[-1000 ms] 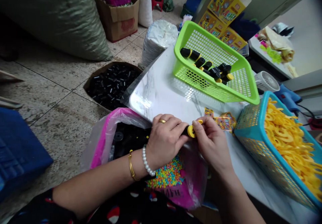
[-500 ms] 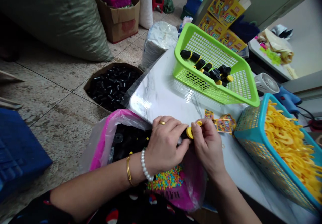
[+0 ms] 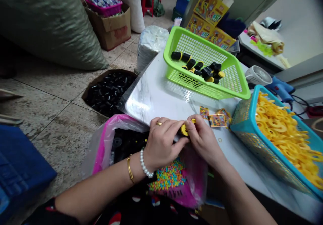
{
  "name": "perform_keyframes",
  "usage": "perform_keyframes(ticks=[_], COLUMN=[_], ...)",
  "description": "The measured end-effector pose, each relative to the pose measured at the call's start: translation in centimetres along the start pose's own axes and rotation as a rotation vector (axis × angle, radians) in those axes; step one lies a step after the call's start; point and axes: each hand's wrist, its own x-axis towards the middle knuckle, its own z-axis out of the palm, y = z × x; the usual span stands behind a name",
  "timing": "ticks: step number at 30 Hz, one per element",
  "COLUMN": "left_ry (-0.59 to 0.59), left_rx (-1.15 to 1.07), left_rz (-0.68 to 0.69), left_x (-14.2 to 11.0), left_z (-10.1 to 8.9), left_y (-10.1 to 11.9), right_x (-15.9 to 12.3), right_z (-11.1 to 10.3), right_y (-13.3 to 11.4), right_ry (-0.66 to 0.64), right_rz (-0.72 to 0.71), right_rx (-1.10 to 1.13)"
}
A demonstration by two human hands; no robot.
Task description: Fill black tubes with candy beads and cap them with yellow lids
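Observation:
My left hand (image 3: 163, 139) grips a black plastic cylinder (image 3: 179, 130), which is mostly hidden by my fingers. My right hand (image 3: 203, 139) pinches a yellow plastic ring piece (image 3: 185, 129) at the cylinder's end, with a second yellow edge showing above it. A lime-green mesh basket (image 3: 219, 91) holds several assembled black-and-yellow cylinders (image 3: 198, 66). A turquoise mesh basket (image 3: 248, 117) to my right is heaped with yellow C-shaped pieces (image 3: 280, 127). Printed paper stickers (image 3: 217, 120) lie just beyond my right hand on a white marble-patterned board (image 3: 148, 97).
Below my hands, a pink plastic bag (image 3: 106, 144) holds black parts and multicoloured beads (image 3: 168, 177). Loose black cylinders fill a cardboard box (image 3: 108, 93) on the tiled floor. A small fan (image 3: 257, 75) and blue glue gun (image 3: 280, 88) stand beyond the turquoise basket.
The whole scene has shifted up and left in view. My hands have drawn closer around the black cylinder and yellow piece, and both still hold them.

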Motion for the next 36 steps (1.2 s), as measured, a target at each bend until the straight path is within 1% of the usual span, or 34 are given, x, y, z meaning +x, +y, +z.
perform_keyframes(ticks=[2, 3, 5, 7, 11, 16, 18, 21, 26, 30, 32, 34, 36], left_ry=[0.020, 0.027, 0.035, 0.041, 0.028, 0.011, 0.003, 0.001, 0.006, 0.021, 0.028, 0.037, 0.035], left_rx=[0.023, 0.040, 0.067, 0.077, 0.078, 0.082, 0.090, 0.106, 0.116, 0.119, 0.125, 0.130, 0.127], left_rz=[-0.014, -0.015, -0.017, -0.017, -0.026, -0.008, 0.001, 0.003, 0.003, 0.003, 0.009, 0.009, 0.007], left_x=[0.0, -0.1, -0.2, -0.3, -0.3, -0.3, -0.3, -0.3, -0.2, -0.2, -0.2, -0.2, -0.2], left_z=[0.2, 0.4, 0.6, 0.8, 0.9, 1.0, 1.0, 0.9, 1.0, 1.1, 1.2, 1.2, 1.1], left_y=[0.1, 0.1, 0.0, -0.1, -0.2, -0.4, -0.5, -0.5, -0.4, -0.4, -0.4, -0.4, -0.5], right_x=[0.1, 0.0, -0.2, -0.3, -0.3, -0.5, -0.7, -0.9, -0.6, -0.2, -0.2, -0.4, -0.9], right_z=[-1.0, -1.4, -1.9, -2.1, -2.0, -1.5, -1.5, -1.6, -1.4, -1.0, -0.8, -0.7, -0.6], right_y=[0.2, 0.4, 0.8, 1.1, 1.1, -0.1, -0.4, -0.5, -0.4, -0.8, -1.0, -0.9, -0.6], right_ry=[-0.178, -0.244, -0.309, -0.317, -0.300, -0.123, -0.094, -0.081, -0.070, -0.103, -0.114, -0.097, -0.083], right_rz=[0.096, 0.142, 0.202, 0.215, 0.258, 0.311, 0.327, 0.342, 0.382, 0.412, 0.390, 0.344, 0.294], right_rx=[0.209, 0.317, 0.483, 0.565, 0.573, 0.485, 0.466, 0.459, 0.517, 0.486, 0.427, 0.361, 0.348])
